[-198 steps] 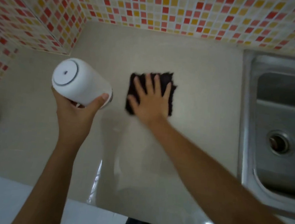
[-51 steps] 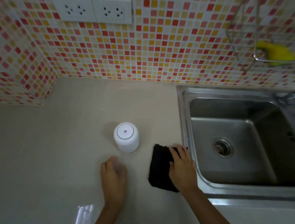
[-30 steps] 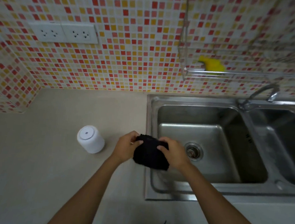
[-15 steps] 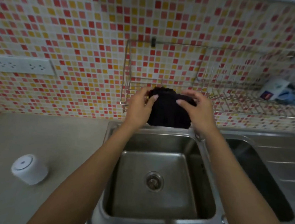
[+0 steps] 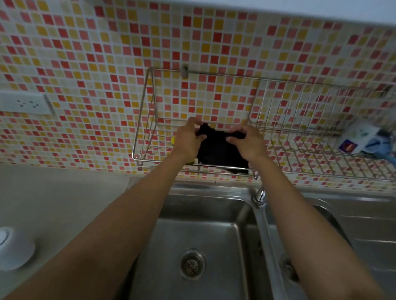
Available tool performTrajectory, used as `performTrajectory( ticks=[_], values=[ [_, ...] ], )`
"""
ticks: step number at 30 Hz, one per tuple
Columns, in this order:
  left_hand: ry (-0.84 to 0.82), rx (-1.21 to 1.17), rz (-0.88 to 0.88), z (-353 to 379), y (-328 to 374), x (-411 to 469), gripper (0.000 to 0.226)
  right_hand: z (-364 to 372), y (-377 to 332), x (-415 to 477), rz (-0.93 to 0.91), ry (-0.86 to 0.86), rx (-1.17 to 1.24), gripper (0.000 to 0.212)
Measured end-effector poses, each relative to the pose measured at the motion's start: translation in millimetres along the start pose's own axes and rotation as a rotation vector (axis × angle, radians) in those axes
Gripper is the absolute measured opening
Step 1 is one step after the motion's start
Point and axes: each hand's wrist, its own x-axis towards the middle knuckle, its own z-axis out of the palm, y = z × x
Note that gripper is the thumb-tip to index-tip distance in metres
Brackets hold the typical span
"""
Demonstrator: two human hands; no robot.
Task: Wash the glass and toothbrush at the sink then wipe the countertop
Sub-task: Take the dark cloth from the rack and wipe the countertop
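Nearest the camera, two bare forearms reach forward over a stainless steel sink (image 5: 245, 224). The drain (image 5: 192, 264) sits in the middle of the left basin. To the left, on the pale surface (image 5: 58, 198), a white tumbler (image 5: 5, 248) stands on end with its long axis upright and a closed round end facing up. It is well apart from both hands and from the sink.

Further back, a chrome faucet (image 5: 260, 197) rises at the back rim between the two basins, just inside the right forearm.

Beyond it, a wire rack (image 5: 158, 162) hangs on the mosaic tile wall (image 5: 105, 48) above the sink. Both hands are up at the rack's left section and hold a black cloth (image 5: 218, 151) between them. The left hand (image 5: 188, 142) pinches the cloth's upper left corner and the right hand (image 5: 247, 144) pinches the upper right corner. The fingers (image 5: 243, 129) of each hand are curled tight on the fabric. The cloth's top edge is stretched level, running left to right along the wall. The rest hangs down from it inside the rack, and its lower edge reaches the front rail. A small yellow thing (image 5: 173, 139) shows just behind the left hand; what it is cannot be told.

At the rack's far right lie some white and blue packets (image 5: 356, 141), blurred. On the wall at far left is a white socket strip (image 5: 16, 102).
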Motion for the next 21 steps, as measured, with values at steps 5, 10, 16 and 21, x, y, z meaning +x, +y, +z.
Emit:
performTrajectory(
  ticks=[5, 10, 16, 21],
  values=[
    [-0.066, 0.218, 0.054, 7, -5, 1, 0.045, 8, 7, 2, -0.092, -0.053, -0.33, 0.039],
    [0.104, 0.623, -0.163, 5, -5, -9, 0.065, 16, -1, -15, -0.257, -0.25, -0.393, 0.028],
    [-0.001, 0.546, -0.246, -1, -14, -1, 0.062, 18, -6, -13, -0.153, -0.433, -0.606, 0.039],
    [0.044, 0.585, -0.243, -1, -17, -5, 0.058, 16, -7, -18, -0.138, -0.383, -0.538, 0.038]
  ],
)
